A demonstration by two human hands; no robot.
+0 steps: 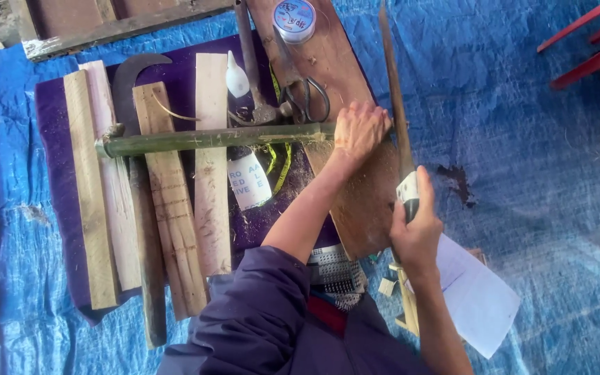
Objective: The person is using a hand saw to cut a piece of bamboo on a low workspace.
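Sawing is the step in hand: left hand (360,130) fingers clamp the green bamboo pole (210,139) against the wooden board (355,201); right hand (417,232) fingers wrap the handsaw (396,111) beside them. Further strokes need a firm hold.

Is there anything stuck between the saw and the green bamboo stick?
Nothing visible. The saw blade lies right at the end of the green bamboo stick, beside the left hand that grips that end on the wooden board. The right hand holds the saw's handle.
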